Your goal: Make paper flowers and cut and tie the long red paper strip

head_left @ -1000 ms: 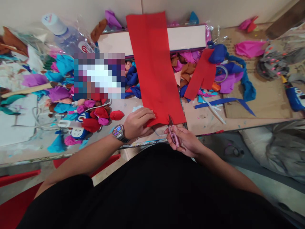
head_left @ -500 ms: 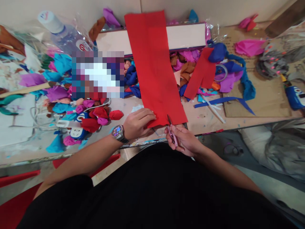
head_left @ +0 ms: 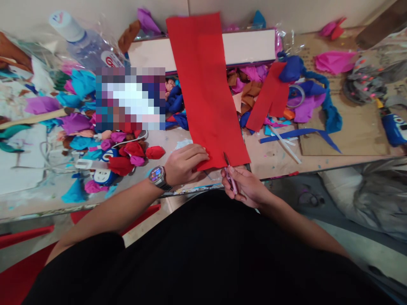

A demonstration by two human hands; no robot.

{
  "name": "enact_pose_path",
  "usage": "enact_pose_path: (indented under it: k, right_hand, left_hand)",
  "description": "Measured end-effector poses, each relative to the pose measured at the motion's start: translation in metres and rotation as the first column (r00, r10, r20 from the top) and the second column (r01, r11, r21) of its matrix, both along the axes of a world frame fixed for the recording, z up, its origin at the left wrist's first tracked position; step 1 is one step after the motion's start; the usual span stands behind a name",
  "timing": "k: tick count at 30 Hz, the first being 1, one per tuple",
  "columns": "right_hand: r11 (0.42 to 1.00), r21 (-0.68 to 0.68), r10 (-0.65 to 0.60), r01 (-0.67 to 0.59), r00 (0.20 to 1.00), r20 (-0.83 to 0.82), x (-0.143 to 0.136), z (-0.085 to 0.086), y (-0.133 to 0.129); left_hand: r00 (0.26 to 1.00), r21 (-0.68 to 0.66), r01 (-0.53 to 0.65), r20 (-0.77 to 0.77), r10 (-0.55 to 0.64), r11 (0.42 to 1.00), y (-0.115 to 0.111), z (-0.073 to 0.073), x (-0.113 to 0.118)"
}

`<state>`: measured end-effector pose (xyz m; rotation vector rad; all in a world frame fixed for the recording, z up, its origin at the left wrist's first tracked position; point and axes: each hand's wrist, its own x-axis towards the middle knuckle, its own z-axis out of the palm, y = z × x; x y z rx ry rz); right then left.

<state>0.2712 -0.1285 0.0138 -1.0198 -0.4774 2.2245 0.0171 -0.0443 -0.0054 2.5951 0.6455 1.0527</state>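
A long red sheet [head_left: 206, 84] runs from the back of the table to its front edge, lying over a long white box [head_left: 249, 45]. My left hand [head_left: 184, 164], with a watch on the wrist, is closed on the sheet's near left corner, fingers curled together. My right hand [head_left: 243, 184] grips small pink-handled scissors [head_left: 231, 181] by the sheet's near edge. The dark blades point away from me, over the sheet. Whether the blades are parted is too small to tell.
Crumpled coloured pieces cover the left side, with a clear bottle [head_left: 85, 46] behind them. A red piece [head_left: 266, 99], a tape ring [head_left: 295, 96] and a blue strip [head_left: 299, 134] lie right of the sheet. Brown cardboard [head_left: 346, 137] is further right.
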Motion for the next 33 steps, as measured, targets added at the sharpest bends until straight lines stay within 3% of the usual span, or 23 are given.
enact_pose_path:
  k: [33]
  right_hand:
    - [0.999, 0.026, 0.025, -0.026, 0.999, 0.032, 0.0038, 0.0039, 0.0024]
  left_hand:
    - [1.0, 0.003, -0.009, 0.02, 0.009, 1.0, 0.0015, 0.0038, -0.0017]
